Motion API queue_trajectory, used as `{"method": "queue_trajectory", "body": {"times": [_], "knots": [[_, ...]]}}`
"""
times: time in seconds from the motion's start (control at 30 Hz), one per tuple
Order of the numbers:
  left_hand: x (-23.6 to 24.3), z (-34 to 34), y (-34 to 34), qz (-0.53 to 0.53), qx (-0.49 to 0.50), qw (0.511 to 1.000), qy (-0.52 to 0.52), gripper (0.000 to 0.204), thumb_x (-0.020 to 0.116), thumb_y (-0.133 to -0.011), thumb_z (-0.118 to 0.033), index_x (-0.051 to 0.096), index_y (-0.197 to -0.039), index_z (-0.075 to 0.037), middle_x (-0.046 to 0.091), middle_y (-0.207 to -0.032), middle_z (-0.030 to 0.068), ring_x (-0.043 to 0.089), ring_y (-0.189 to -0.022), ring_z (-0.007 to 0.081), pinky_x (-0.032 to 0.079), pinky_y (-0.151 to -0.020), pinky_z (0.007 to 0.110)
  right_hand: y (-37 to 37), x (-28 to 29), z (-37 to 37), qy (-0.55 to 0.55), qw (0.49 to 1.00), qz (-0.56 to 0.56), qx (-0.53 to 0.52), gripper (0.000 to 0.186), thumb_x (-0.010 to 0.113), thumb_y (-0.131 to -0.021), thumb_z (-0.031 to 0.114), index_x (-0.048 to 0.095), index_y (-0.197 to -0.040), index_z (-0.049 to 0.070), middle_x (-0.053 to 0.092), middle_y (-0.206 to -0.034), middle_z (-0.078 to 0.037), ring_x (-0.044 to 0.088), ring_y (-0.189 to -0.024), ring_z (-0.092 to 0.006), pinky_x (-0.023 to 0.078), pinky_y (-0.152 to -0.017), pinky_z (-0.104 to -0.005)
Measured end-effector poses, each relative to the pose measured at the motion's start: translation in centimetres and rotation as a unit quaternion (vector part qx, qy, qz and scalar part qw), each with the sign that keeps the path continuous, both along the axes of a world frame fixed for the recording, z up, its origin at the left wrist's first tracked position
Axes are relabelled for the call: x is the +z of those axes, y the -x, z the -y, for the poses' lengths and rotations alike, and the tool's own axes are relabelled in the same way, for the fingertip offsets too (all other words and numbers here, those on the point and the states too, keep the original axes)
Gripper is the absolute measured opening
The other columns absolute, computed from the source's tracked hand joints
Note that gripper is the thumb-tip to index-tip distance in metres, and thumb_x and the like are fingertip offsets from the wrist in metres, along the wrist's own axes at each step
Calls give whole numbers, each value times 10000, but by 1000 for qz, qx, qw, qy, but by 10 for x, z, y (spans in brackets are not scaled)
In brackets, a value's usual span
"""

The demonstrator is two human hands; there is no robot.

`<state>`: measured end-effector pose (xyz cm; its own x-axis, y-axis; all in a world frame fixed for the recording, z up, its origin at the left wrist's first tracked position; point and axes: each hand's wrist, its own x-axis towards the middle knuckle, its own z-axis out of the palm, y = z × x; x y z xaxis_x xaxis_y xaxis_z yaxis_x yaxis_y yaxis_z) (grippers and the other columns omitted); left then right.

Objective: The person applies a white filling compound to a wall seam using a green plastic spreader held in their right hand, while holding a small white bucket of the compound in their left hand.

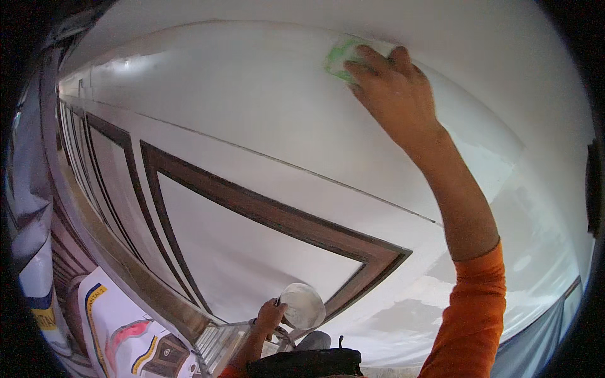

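High on the white wall, my right hand point(394, 94) spreads its fingers over a flat green piece point(341, 60) and presses it to the surface near the line where wall and ceiling meet. The green piece looks thin and smeared with white; whether it is a spreader or a pad I cannot make out. Lower down, my left hand point(271, 314) grips the edge or handle of a round pan point(302, 307), whose inside is coated whitish grey. The fingers behind the pan are partly hidden.
Brown and black frame trim point(271, 211) borders white panels on the wall. A thin groove point(283, 162) runs above it. Below me stands a metal ladder point(217, 343). Printed sheets point(129, 324) lie at lower left. A black bag point(305, 363) is at my waist.
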<state>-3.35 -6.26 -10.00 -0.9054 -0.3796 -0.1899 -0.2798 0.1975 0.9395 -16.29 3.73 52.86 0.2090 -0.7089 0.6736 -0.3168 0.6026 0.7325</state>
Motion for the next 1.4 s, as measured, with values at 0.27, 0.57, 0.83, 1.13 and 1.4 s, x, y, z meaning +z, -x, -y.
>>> {"method": "queue_trajectory", "body": {"times": [0.27, 0.57, 0.83, 1.13, 1.4], "knots": [[55, -8, -9, 38, -12, 998, -53, 479, 622, -869, -380, 690, -1131, 15, 734, -955, 232, 716, -913, 386, 545, -854, 479, -32, -10, -114, 63, 992, 44, -101, 285, 756, -860, 242, 733, -1138, 180, 670, -1281, -13, 641, -1009, -295, 622, -778, -399], [25, -4, -2, 15, -29, 999, -10, 418, 592, -926, -344, 667, -1101, 28, 724, -886, 200, 700, -846, 319, 542, -821, 459, -38, -23, -79, -20, 997, 70, 40, 377, 818, -833, 164, 737, -1201, 185, 648, -1372, -10, 615, -1022, -256, 604, -842, -369], [13, -5, -3, 8, -13, 1000, 27, 429, 616, -922, -382, 689, -1127, -12, 726, -1002, 233, 700, -959, 375, 530, -875, 477, -14, -22, 8, -41, 995, 17, 85, 337, 758, -844, 206, 710, -1174, 155, 632, -1315, -32, 588, -1037, -284, 570, -848, -394], [32, -2, -8, 7, -10, 1000, 5, 537, 596, -882, -421, 658, -1162, 33, 725, -1017, 254, 708, -964, 417, 536, -903, 495, -11, -11, 85, -42, 994, -19, 103, 280, 725, -840, 215, 718, -1106, 128, 660, -1254, -70, 599, -1089, -314, 596, -786, -407], [36, -7, -12, 1, 6, 999, -49, 541, 614, -892, -427, 658, -1183, 27, 725, -998, 254, 712, -957, 417, 540, -893, 509, -13, 1, 149, -50, 994, -98, 22, 209, 674, -878, 205, 744, -1050, 107, 689, -1137, -99, 624, -1104, -324, 613, -778, -402]]}}
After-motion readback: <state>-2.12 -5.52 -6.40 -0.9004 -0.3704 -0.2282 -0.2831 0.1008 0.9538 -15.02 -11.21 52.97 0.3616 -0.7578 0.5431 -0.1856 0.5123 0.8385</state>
